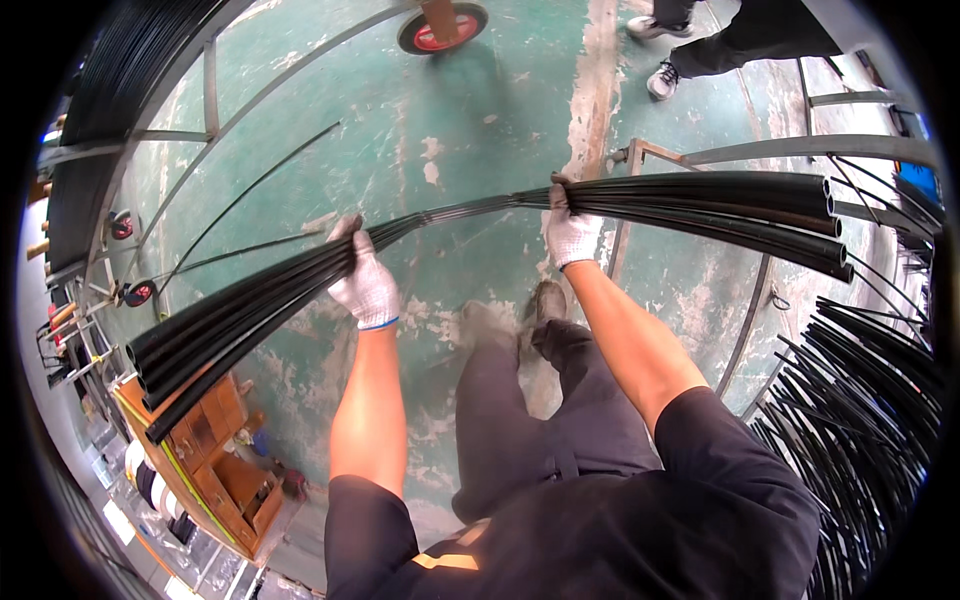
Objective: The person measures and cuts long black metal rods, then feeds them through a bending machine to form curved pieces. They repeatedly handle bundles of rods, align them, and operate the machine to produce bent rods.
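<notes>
A bundle of long black tubes (465, 211) spans the view from left to right in front of me, looking narrower in the middle than at its ends. Round hollow openings show at the right end; the left end spreads toward the lower left. My left hand (366, 283), in a white knit glove with dark fingertips, is closed round the left part of the bundle. On the right part, my gloved right hand (572, 232) is closed too, its thumb side on top. Both forearms are stretched forward, holding the bundle above the floor.
Many thin black tubes (850, 420) lie stacked at the right. Metal frames (210, 90) stand on both sides; a wooden cabinet (215, 460) is lower left. A red-hubbed wheel (443, 28) and another person's legs (745, 45) are ahead on the worn green floor (480, 120).
</notes>
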`<state>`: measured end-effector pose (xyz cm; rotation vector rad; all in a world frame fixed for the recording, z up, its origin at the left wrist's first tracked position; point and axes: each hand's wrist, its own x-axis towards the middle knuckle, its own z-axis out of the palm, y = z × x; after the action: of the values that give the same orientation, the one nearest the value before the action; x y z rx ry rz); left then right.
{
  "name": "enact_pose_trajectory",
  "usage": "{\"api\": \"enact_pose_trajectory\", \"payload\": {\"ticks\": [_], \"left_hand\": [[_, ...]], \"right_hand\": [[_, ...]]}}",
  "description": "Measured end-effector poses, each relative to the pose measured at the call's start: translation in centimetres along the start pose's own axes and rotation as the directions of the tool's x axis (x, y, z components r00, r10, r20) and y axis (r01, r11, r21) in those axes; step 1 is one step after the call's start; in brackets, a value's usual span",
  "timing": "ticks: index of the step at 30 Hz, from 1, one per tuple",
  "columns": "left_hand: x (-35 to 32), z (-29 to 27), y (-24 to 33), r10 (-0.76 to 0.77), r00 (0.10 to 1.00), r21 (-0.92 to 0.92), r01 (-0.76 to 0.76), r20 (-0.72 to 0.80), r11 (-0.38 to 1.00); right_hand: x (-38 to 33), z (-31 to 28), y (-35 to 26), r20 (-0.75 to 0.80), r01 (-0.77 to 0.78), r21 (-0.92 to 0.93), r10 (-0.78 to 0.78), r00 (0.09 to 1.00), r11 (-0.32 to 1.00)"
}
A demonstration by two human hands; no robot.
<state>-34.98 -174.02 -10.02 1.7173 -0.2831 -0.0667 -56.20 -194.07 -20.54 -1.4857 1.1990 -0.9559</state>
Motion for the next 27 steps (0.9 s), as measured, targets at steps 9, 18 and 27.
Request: {"api": "enact_pose_trajectory", "payload": {"ticks": [9,18,27], "left_hand": [[-0.8,0.9,-5.5,-0.019,1.0,0.088,0.02,-0.011,0.996],[0.1,0.1,-6.6,-0.079,0.996,0.019,0.08,-0.048,0.997],[-0.2,-2.2,1.7,-0.095,0.995,-0.065,0.093,-0.027,0.994]], "right_hand": [[0.8,0.6,4.4,0.078,0.022,-0.006,-0.022,0.997,1.0],[1.6,-0.2,2.4,0.234,-0.057,-0.028,0.062,0.97,0.998],[1.8,-3.7,-7.1,0.304,0.037,-0.12,0.001,0.953,0.992]]}}
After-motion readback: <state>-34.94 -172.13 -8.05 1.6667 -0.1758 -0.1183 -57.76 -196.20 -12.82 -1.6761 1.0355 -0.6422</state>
